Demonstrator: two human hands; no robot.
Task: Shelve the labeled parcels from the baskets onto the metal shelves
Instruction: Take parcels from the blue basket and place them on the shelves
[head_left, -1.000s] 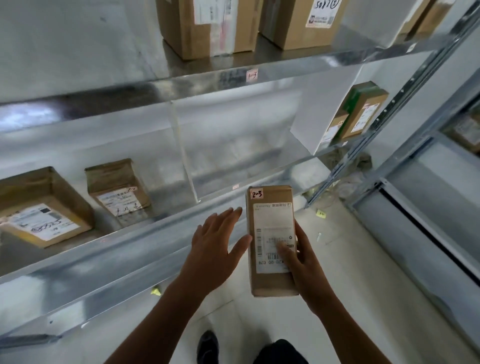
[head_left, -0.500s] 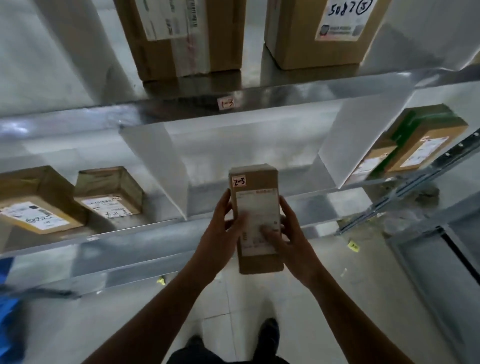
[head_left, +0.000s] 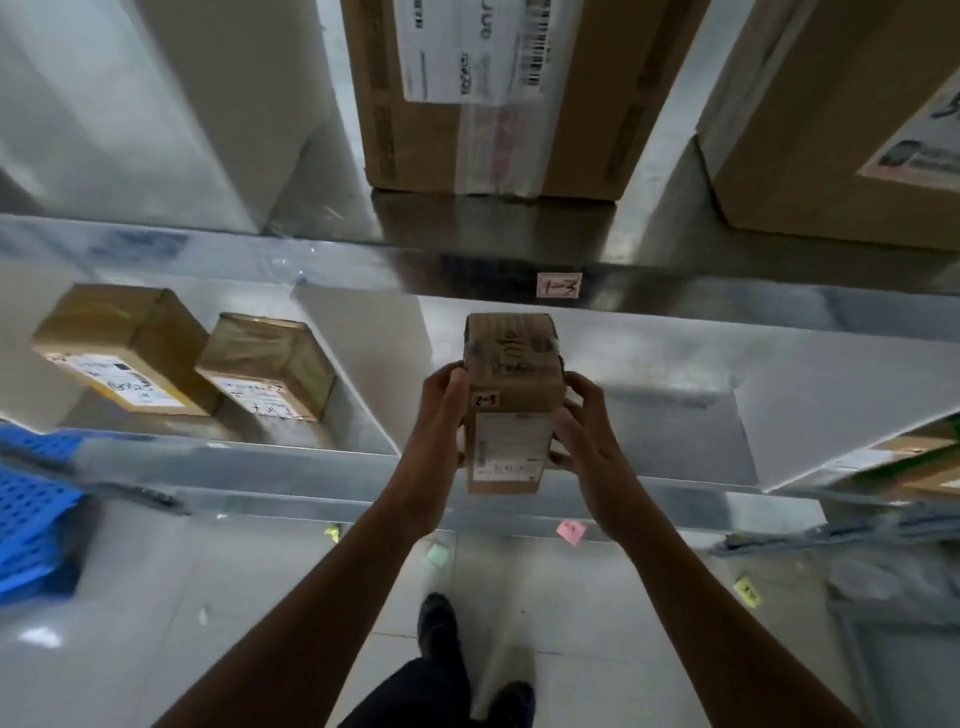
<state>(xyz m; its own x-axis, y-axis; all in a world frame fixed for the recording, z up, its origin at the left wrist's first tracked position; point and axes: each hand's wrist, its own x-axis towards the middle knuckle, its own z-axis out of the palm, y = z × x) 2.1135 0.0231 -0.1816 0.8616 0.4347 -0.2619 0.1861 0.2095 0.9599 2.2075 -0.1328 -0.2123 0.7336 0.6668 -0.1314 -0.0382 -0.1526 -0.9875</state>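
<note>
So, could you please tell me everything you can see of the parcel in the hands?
The parcel is a small oblong brown cardboard box with glossy tape. Its near face bears a white label and a small handwritten tag; marker writing crosses its top. It is held on end before the shelf, left hand and right hand gripping its sides.

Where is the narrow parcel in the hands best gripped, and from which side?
By its two long side faces, one hand from each side, as the left hand and right hand grip the parcel now. The box is narrow, so hands wrap those faces easily, leaving the label uncovered.
</note>
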